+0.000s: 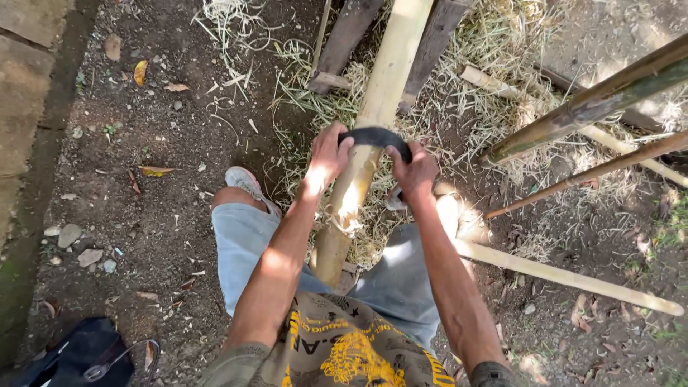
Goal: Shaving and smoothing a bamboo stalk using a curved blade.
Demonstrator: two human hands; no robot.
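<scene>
Both hands closed on one tool: left hand [326,159] and right hand [416,170] each grip an end of a dark curved blade [376,136] that arches across a pale bamboo pole [373,115]. Fingers wrapped tight on each side; the blade's middle lies against the top face of the pole.

The pole runs from the top edge of the view, between two dark wooden planks [344,39], down between the person's knees to the lap. Its surface is pale yellow and stripped, with ragged fibres just below the hands, where the sun hits it.

The person is seated, in light blue shorts [240,247] and an olive shirt with a yellow print [337,351]. A foot in a pale sandal [244,183] rests on the ground just left of the pole.

Ground: bare dark soil [143,215] with small stones and dry leaves on the left. Heaps of pale shavings [494,43] lie around and behind the pole and spread towards the right.

Right side: a thick green-brown bamboo stalk [595,104] slants from the right edge towards the middle, with a thinner stick [595,172] below it. A peeled pale stick [566,276] lies on the ground near the right knee.

Lower left corner: a dark bag [72,355] with a thin strap.
</scene>
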